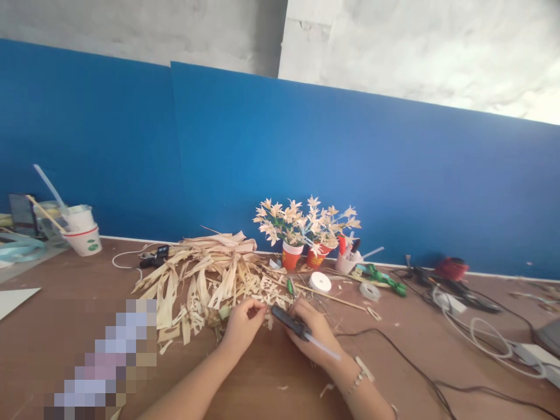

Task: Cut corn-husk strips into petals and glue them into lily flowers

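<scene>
In the head view my right hand [312,331] is wrapped round a black hot glue gun [289,322]. A translucent glue stick [322,346] pokes out of its back end, over my wrist. Facing it from the left, my left hand [244,328] is closed in a pinch, thumb against forefinger. Whatever sits between those fingertips is too small to make out. Just beyond both hands lies a heap of dry, pale husk strips [205,274], with small cut scraps scattered at its near side.
Two orange paper cups [291,256] of pale husk flowers [291,216] stand against the blue partition [262,146]. A white tape roll [320,282], a clear tape roll [370,291] and a wooden stick [335,297] lie nearby. Cables [394,344] run along the right. White cups [85,239] stand far left.
</scene>
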Motion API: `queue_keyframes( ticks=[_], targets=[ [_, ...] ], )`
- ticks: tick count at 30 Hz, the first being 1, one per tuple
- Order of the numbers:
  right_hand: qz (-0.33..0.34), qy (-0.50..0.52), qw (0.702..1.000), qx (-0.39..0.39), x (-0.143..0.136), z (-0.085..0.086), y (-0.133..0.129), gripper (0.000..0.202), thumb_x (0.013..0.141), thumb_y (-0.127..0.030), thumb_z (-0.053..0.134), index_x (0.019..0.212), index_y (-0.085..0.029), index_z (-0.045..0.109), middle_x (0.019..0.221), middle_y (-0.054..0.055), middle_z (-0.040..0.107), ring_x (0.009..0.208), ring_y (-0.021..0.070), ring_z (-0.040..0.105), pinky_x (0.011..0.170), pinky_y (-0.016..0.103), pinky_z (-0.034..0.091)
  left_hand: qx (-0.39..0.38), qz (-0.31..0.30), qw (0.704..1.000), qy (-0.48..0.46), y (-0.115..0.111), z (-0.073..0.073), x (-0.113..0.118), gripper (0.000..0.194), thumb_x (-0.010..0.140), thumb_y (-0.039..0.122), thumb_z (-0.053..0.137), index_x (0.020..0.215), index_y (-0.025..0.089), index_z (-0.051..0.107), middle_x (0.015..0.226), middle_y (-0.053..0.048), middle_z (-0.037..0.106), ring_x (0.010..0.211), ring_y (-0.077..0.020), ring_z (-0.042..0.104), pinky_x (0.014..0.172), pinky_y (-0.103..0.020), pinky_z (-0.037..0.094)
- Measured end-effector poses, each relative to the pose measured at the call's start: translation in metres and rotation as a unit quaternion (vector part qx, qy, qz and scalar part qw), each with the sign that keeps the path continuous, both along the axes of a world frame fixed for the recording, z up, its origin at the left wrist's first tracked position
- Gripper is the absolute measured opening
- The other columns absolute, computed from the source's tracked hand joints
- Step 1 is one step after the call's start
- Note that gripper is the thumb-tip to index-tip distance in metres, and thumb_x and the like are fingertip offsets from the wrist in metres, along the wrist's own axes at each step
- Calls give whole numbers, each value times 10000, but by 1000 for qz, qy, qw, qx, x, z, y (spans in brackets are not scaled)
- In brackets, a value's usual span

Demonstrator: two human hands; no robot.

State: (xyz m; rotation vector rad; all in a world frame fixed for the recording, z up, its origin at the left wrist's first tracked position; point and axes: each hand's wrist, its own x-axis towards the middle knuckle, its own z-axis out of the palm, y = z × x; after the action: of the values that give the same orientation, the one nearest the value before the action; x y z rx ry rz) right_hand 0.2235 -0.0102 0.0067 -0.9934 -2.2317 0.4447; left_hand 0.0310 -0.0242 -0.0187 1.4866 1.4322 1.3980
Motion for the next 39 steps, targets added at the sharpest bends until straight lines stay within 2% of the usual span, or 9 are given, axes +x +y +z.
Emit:
queue_keyframes(
  ticks=[39],
  targets=[
    [-8,-18,1000,-8,1,-3,2,160,666,-79,511,697,-208,421,766,1,491,686,145,511,646,241,416,1,1,1000,-5,-1,1,1,152,700,300,558,626,179,614,602,-13,624,593,-165,565,595,-258,440]
  ],
)
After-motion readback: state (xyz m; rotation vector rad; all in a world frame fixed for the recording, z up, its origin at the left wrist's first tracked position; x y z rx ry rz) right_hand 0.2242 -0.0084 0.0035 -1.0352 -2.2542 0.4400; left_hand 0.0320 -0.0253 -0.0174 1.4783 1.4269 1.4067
